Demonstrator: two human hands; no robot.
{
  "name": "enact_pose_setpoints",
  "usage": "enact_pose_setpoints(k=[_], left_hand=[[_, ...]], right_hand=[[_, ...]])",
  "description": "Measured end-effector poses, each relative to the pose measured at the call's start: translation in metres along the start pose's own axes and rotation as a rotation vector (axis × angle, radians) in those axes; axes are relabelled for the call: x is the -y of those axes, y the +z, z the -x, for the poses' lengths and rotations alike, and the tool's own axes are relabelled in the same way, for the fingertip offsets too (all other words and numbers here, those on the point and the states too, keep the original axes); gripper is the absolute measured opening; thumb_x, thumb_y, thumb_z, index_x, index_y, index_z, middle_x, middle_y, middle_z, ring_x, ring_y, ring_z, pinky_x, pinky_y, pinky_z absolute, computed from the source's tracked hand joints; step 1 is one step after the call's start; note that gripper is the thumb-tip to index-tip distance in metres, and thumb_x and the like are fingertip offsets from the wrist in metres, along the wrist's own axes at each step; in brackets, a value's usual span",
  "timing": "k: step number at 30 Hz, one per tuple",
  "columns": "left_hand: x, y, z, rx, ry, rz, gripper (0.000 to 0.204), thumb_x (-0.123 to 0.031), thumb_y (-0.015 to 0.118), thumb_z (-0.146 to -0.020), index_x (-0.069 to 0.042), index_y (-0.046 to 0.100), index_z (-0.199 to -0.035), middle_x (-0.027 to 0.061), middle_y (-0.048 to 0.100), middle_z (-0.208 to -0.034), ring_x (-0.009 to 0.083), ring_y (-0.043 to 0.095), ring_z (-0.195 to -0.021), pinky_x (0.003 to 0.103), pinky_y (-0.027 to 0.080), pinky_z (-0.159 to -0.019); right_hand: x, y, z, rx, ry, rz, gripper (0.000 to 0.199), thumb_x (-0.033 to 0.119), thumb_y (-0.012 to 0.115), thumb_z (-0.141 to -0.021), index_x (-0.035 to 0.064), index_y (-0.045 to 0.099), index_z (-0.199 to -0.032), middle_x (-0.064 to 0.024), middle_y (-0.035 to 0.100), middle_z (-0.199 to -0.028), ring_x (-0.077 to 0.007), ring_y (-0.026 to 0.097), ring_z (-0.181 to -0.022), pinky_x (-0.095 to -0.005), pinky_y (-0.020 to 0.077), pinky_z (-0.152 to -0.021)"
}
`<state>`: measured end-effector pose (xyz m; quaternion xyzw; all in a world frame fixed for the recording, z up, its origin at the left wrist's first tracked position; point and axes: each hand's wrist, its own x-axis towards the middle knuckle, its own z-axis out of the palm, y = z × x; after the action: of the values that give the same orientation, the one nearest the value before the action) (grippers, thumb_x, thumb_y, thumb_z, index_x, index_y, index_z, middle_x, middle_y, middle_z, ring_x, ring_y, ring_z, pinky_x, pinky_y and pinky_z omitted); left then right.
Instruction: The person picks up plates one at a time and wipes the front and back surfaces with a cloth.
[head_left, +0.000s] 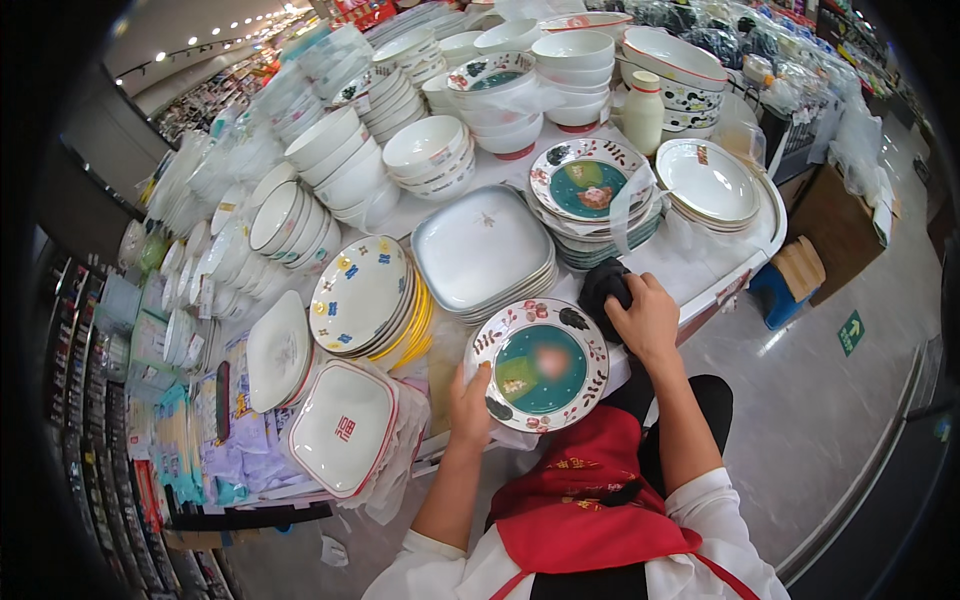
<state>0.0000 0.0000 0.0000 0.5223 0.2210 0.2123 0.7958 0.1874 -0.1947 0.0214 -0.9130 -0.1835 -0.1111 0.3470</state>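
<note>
My left hand grips the left rim of a round plate, which has a teal center and a floral border. The plate is held tilted above the front edge of the table, near my red apron. My right hand is closed on a black cloth, bunched just beyond the plate's upper right rim. Behind the cloth, a similar teal-centered plate tops a stack, with a strip of clear plastic over its right side. Square white plates are piled beyond the held plate.
Yellow-rimmed flowered plates and red-rimmed square dishes stand at left. Stacked bowls crowd the far table, beside a cream bottle. White round plates sit near the table's right edge. A blue stool stands on the floor.
</note>
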Motion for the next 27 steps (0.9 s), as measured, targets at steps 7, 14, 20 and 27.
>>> enact_pose_setpoints(k=[7,14,20,27], left_hand=[[0.001,0.007,0.015,-0.046,0.054,-0.038,0.033,-0.016,0.049,-0.096,0.003,0.049,-0.123,0.008,0.059,-0.108,0.0128,0.056,-0.096,0.026,0.045,-0.083],[-0.029,0.042,0.032,-0.086,0.013,0.223,0.032,-0.016,0.051,-0.095,0.001,0.051,-0.122,0.0105,0.061,-0.11,0.017,0.059,-0.098,0.031,0.049,-0.084],[-0.062,0.115,0.026,-0.032,-0.201,0.295,0.035,-0.014,0.049,-0.093,0.005,0.049,-0.123,0.0169,0.059,-0.115,0.027,0.061,-0.103,0.04,0.051,-0.088],[-0.078,0.257,-0.028,0.256,-0.169,0.305,0.033,-0.012,0.051,-0.092,0.002,0.052,-0.121,0.0157,0.06,-0.117,0.0266,0.062,-0.102,0.04,0.05,-0.09]], right_hand=[[0.005,-0.003,0.005,-0.015,-0.014,0.037,0.034,0.03,0.061,-0.074,0.0037,0.065,-0.096,-0.0181,0.061,-0.086,-0.0382,0.061,-0.081,-0.047,0.0489,-0.07],[0.001,-0.01,-0.001,-0.002,-0.034,-0.007,0.033,0.028,0.06,-0.076,0.001,0.063,-0.094,-0.0204,0.061,-0.088,-0.0394,0.06,-0.081,-0.0474,0.0483,-0.072],[-0.022,0.03,0.011,-0.097,-0.088,-0.271,0.022,0.02,0.059,-0.077,0.0028,0.063,-0.091,-0.0225,0.063,-0.086,-0.041,0.061,-0.083,-0.047,0.0486,-0.07],[-0.028,0.038,-0.002,-0.297,-0.208,-0.292,0.028,0.027,0.064,-0.075,0.0058,0.066,-0.093,-0.0179,0.066,-0.084,-0.0348,0.064,-0.082,-0.041,0.0512,-0.071]])
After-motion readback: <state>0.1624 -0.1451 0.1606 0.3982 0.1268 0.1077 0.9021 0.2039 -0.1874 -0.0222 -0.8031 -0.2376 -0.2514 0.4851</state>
